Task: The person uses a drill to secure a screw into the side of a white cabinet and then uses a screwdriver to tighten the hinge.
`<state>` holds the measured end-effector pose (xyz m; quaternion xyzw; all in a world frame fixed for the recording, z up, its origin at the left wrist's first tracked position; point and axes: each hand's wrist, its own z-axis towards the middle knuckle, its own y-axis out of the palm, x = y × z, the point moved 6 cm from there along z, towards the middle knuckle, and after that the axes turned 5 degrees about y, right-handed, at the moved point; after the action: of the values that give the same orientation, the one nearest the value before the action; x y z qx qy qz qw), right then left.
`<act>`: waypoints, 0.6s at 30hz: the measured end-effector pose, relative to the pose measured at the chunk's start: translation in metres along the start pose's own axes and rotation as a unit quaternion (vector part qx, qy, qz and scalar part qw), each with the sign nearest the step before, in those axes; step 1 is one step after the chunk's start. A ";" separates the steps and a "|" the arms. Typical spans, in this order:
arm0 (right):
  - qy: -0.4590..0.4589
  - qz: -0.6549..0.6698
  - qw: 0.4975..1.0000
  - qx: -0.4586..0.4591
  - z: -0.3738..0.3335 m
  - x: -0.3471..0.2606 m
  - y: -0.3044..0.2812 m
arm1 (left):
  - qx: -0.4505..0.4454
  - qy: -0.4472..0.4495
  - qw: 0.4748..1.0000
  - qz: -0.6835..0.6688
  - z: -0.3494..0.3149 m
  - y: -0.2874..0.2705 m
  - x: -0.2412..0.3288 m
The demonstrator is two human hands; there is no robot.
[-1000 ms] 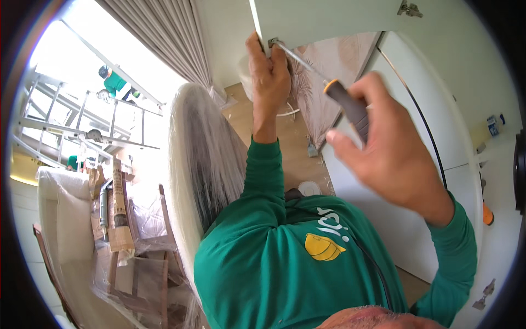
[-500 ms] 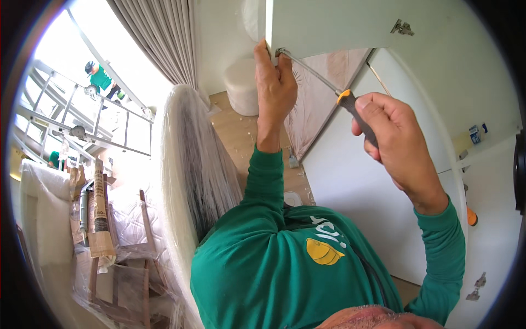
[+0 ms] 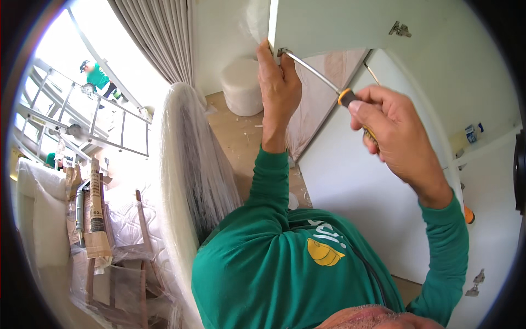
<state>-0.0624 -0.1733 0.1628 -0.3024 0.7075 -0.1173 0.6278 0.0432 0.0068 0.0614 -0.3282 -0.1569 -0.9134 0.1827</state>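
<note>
A: What is the right hand doing?
B: It is closing around the dark, orange-trimmed handle of a screwdriver. The steel shaft is slanting up and leftward, its tip meeting a small metal cabinet hinge; I cannot tell whether it is sitting in a screw.
A: And the left hand?
B: It is pinching the edge of a white panel between its fingers, just beside that hinge.
A: What is surrounding them?
B: A second hinge is sitting farther right. A plastic-wrapped pouf is standing beyond the left wrist, near a pleated curtain. Far left, a green-shirted co-worker is leaning near an aluminium ladder.
</note>
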 end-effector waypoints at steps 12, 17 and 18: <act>-0.307 -0.551 0.717 0.298 -0.018 -0.015 0.022 | -0.021 -0.008 1.000 0.011 0.002 0.000 0.007; -0.143 -0.371 0.910 0.117 -0.010 -0.023 0.012 | 0.037 0.043 0.998 0.035 -0.005 0.002 0.002; -0.076 -0.252 0.963 0.067 -0.006 -0.020 0.007 | 0.052 0.062 0.996 0.042 -0.006 0.001 0.003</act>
<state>-0.0694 -0.1579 0.1761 -0.4361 0.5495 -0.2951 0.6487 0.0381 0.0033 0.0593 -0.2671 -0.1786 -0.9143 0.2468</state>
